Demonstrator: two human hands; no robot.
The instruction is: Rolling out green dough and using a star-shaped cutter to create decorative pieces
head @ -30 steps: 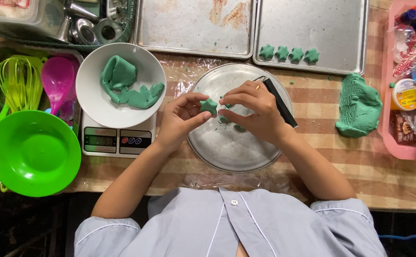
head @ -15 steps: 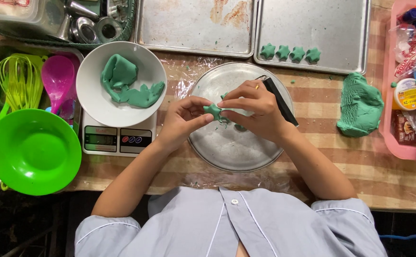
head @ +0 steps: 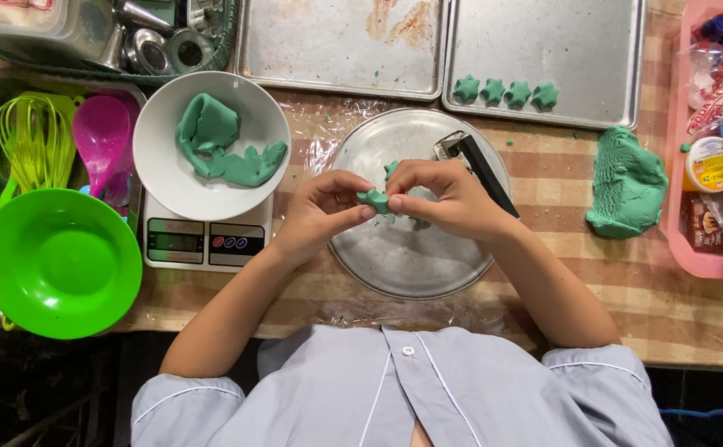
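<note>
Both hands meet over a round metal plate (head: pixel 395 257). My left hand (head: pixel 320 211) and my right hand (head: pixel 444 194) pinch a small green dough piece (head: pixel 374 199) between their fingertips. Another green scrap (head: pixel 390 169) lies on the plate just behind the fingers. A black-handled metal tool (head: pixel 481 165) rests on the plate's right rim, beside my right hand. Several green dough stars (head: pixel 505 92) sit in a row on the right baking tray (head: pixel 560 50).
A white bowl (head: pixel 159 157) holding green dough (head: pixel 225 149) stands on a small scale (head: pixel 204 244) at left. A green bowl (head: pixel 59 265), a whisk and a pink spoon fill a tray further left. A green dough lump (head: pixel 626 186) lies at right beside a pink tray (head: pixel 684 240).
The dough piece has been turned a little between the fingertips; both hands stay over the plate.
</note>
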